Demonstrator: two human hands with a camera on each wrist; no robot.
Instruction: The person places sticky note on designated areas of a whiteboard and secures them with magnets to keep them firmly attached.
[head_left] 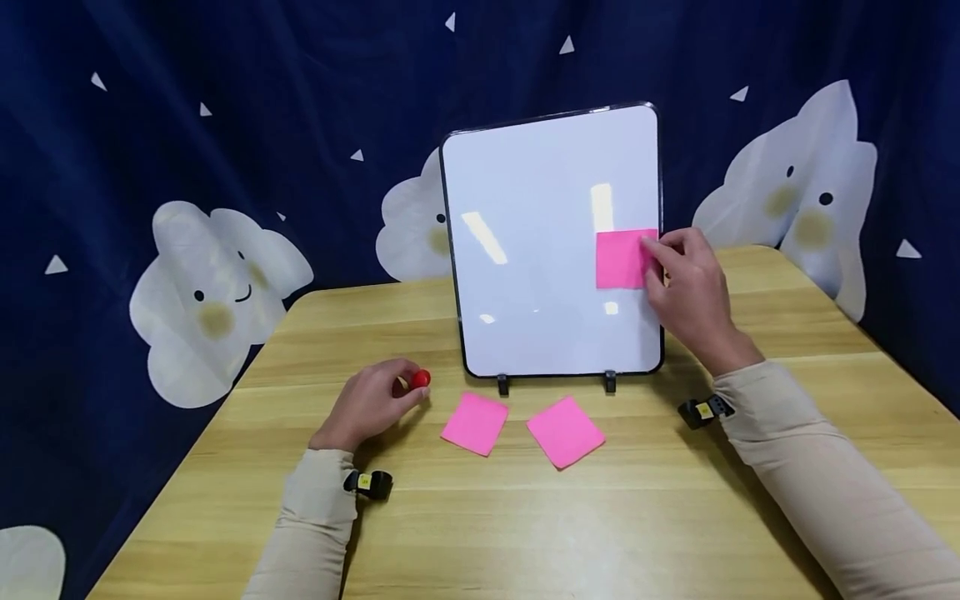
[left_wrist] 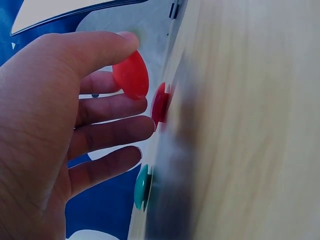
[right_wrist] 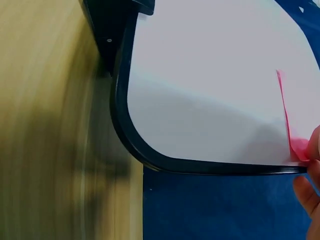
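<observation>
My left hand pinches a red button magnet between thumb and finger, just above the table left of the whiteboard. The left wrist view shows this magnet close up, the other fingers spread behind it. Over at the board's right edge, my right hand pinches a pink sticky note by its right side. The note lies over the white surface, and its near edge lifts slightly away in the right wrist view. Only fingertips of the right hand show there.
Two more pink sticky notes, a left one and a right one, lie before the board. A second red magnet and a green magnet sit on the wooden table. Small black feet support the board.
</observation>
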